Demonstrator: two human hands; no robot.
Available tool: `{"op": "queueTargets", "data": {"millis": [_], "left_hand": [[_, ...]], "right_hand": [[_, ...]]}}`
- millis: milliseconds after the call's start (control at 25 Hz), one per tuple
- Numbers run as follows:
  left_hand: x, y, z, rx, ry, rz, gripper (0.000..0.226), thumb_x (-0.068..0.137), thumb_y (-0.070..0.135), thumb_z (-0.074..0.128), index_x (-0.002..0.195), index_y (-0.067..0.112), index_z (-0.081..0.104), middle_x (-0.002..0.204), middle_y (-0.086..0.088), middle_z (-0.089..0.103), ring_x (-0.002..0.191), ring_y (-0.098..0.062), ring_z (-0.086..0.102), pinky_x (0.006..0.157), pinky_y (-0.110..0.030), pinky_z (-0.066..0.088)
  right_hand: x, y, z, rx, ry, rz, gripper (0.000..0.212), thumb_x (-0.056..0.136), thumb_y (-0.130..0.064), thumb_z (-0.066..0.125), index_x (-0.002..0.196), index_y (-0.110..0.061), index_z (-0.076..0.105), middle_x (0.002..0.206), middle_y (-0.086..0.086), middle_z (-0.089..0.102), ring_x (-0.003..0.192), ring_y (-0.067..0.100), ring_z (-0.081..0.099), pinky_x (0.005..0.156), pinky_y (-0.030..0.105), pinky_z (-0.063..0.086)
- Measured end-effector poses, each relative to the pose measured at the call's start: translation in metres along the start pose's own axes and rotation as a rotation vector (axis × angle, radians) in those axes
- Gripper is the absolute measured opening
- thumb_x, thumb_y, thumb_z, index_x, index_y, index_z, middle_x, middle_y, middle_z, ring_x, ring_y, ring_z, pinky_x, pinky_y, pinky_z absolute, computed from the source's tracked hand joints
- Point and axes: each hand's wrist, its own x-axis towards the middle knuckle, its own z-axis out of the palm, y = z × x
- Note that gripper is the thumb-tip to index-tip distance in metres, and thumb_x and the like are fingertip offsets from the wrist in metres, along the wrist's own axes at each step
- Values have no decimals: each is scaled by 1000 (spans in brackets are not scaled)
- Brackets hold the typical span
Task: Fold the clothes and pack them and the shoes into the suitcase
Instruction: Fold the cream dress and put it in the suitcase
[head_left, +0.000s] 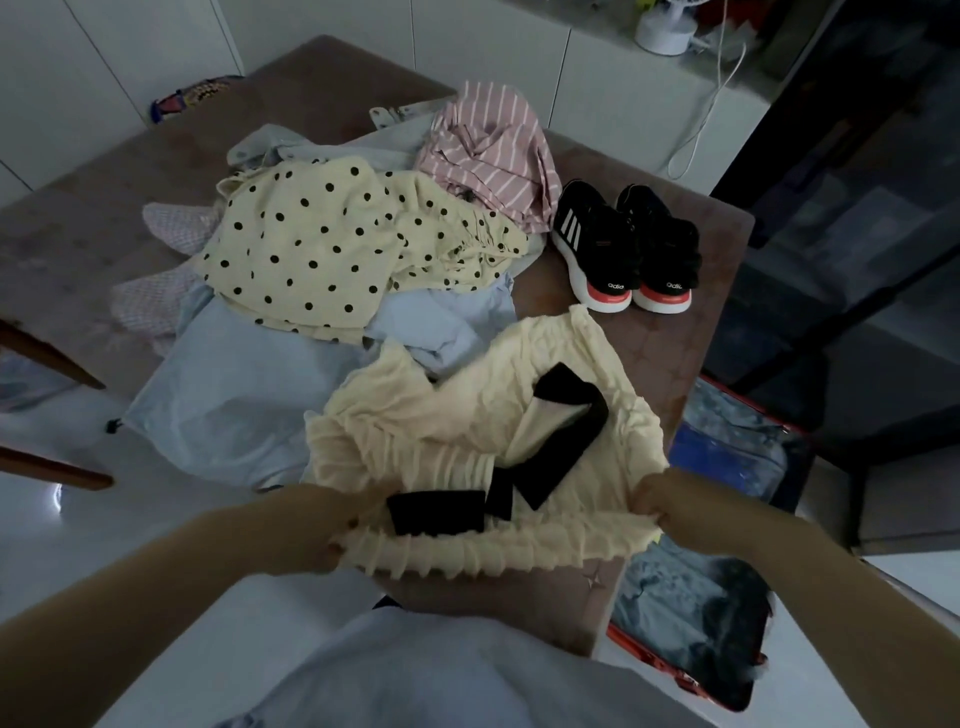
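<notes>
A cream ribbed top with black trim (467, 415) lies spread at the near edge of the brown table (691, 249). My left hand (322, 530) grips its near-left edge and my right hand (660, 504) grips its near-right edge. Behind it lie a pale blue garment (244, 395), a cream polka-dot garment (322, 244), a pink striped garment (488, 150) and a pink checked one (156, 296). Two black sneakers (623, 244) stand side by side at the table's right. The open suitcase (696, 618) sits on the floor at lower right with denim inside.
Wooden chair parts (52, 364) jut in at the left. A white fan (665, 26) and its cable stand on the counter at the back right. A colourful pouch (192, 96) lies at the table's far left corner. Dark glass doors fill the right.
</notes>
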Motion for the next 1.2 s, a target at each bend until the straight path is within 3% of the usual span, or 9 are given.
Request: {"op": "queueTargets", "data": {"millis": [160, 320, 400, 480, 600, 760, 880, 1040, 1200], "left_hand": [[-5, 32, 0, -28, -30, 39, 72, 87, 39, 57, 145, 37, 14, 101, 16, 52, 75, 4, 46, 56, 0, 31], [6, 34, -19, 157, 522, 115, 71, 52, 37, 87, 117, 24, 61, 110, 2, 63, 102, -19, 63, 81, -28, 50], [18, 36, -21, 369, 439, 89, 85, 51, 46, 85, 126, 21, 54, 125, -2, 58, 115, -21, 57, 94, -36, 47], [29, 35, -22, 296, 308, -21, 82, 75, 64, 50, 142, 22, 31, 148, -3, 33, 138, -21, 30, 112, -37, 21], [42, 33, -34, 36, 437, -85, 82, 72, 61, 8, 137, 23, 39, 144, -4, 40, 131, -23, 38, 105, -36, 26], [71, 20, -37, 347, 702, 19, 53, 70, 19, 57, 122, 23, 53, 116, -7, 56, 105, -27, 51, 82, -40, 49], [83, 21, -51, 447, 695, -91, 52, 53, 28, 81, 102, 30, 65, 94, -6, 55, 84, -26, 56, 74, -34, 49], [81, 14, -89, 229, 571, -364, 37, 83, 47, 56, 113, 27, 62, 120, -8, 45, 114, -30, 41, 96, -39, 31], [52, -18, -116, -116, 804, -633, 29, 79, 28, 63, 104, 13, 65, 116, -19, 48, 112, -39, 42, 94, -44, 34]], "right_hand": [[-27, -15, -2, -78, -124, -74, 44, 87, -16, 53, 130, -27, 51, 122, -14, 47, 118, 9, 46, 98, 18, 36], [-4, -15, -25, 7, 339, -50, 43, 85, -30, 61, 127, -28, 51, 128, -9, 50, 116, 16, 50, 99, 28, 38], [20, -21, -32, 46, 428, 14, 60, 83, -29, 63, 137, -23, 39, 141, 1, 39, 128, 24, 39, 106, 36, 32], [38, -35, -37, 50, 372, 96, 78, 79, -35, 65, 144, -20, 25, 149, 3, 28, 134, 28, 30, 109, 39, 28], [51, -59, -42, 74, 533, 54, 69, 78, -33, 64, 136, -13, 32, 138, 5, 41, 125, 27, 38, 104, 33, 28], [63, -66, -43, 0, 449, 1, 74, 75, -27, 64, 139, -17, 29, 136, 5, 43, 124, 27, 38, 108, 35, 24], [68, -53, -45, -72, 390, 62, 75, 77, -37, 64, 140, -20, 29, 125, 6, 51, 117, 29, 45, 104, 36, 28], [60, -38, -50, -23, 469, -60, 27, 80, -32, 67, 104, -20, 66, 99, 4, 61, 96, 26, 55, 89, 33, 34], [51, -26, -43, 131, 516, -134, 12, 74, -20, 76, 83, -14, 71, 94, 2, 67, 91, 24, 58, 83, 35, 43]]}}
